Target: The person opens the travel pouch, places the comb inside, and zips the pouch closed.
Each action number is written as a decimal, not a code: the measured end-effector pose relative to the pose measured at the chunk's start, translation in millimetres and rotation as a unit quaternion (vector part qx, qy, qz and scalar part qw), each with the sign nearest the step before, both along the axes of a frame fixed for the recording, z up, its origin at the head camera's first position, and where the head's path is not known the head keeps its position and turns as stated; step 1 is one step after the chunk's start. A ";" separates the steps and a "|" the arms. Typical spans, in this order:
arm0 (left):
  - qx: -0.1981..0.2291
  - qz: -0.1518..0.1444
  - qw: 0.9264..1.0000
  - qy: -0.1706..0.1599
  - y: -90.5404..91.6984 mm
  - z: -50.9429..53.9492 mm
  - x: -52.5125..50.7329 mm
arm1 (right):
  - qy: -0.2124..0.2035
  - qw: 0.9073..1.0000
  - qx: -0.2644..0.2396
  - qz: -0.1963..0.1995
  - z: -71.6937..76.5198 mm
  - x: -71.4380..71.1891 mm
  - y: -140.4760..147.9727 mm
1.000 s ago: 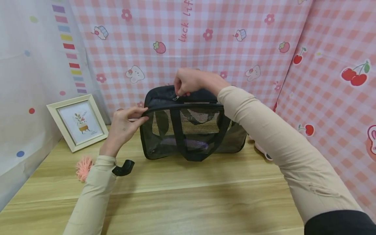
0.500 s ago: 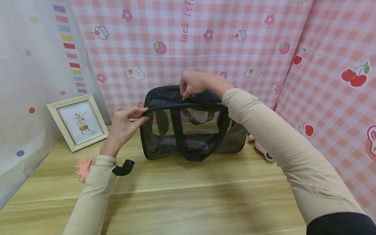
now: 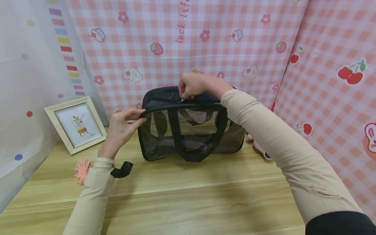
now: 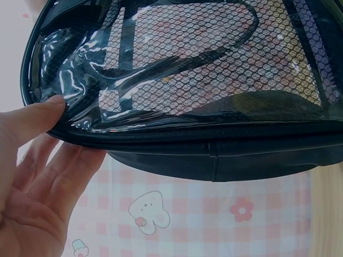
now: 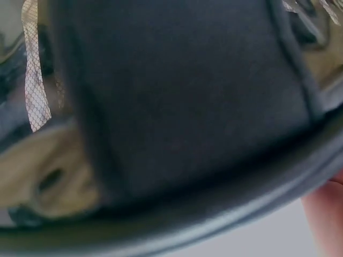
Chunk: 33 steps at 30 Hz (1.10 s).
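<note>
black see-through bag (image 3: 192, 125): left hand (image 3: 118, 129) pinches its corner (image 4: 80, 137), right hand (image 3: 192, 85) the zipper pull (image 3: 180, 101), purple comb (image 3: 195, 145) inside, below those fingers (image 3: 182, 90).

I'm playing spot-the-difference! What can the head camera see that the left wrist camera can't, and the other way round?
Only the head view shows the right hand pinching the zipper pull, the picture frame and the pink yarn bundle.

Only the left wrist view shows, up close, a short seam crossing the bag's black edge.

Both show the left hand holding a corner of the black bag, and the pink checked cloth.
</note>
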State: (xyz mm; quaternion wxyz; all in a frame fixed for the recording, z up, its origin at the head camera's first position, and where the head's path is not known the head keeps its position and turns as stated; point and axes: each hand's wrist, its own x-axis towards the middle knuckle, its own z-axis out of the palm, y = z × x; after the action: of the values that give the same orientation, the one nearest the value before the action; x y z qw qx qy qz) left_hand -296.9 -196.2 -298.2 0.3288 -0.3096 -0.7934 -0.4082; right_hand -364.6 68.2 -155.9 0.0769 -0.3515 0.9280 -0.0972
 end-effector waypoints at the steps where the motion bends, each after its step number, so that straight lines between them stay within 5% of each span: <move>1: 0.000 0.000 1.000 -0.002 -0.1 0.1 0.1 | 0.001 1.000 0.000 0.001 0.2 0.2 0.5; 33: 0.008 -0.005 1.000 -0.011 -0.4 -1.2 0.3 | -0.003 1.000 -0.007 -0.004 -2.4 1.1 20.6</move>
State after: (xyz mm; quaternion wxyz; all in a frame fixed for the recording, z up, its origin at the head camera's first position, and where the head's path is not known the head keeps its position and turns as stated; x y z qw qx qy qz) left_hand -296.6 -196.6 -299.4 0.3202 -0.3062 -0.7923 -0.4196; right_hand -363.5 88.7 -158.3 0.0764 -0.3480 0.9285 -0.1051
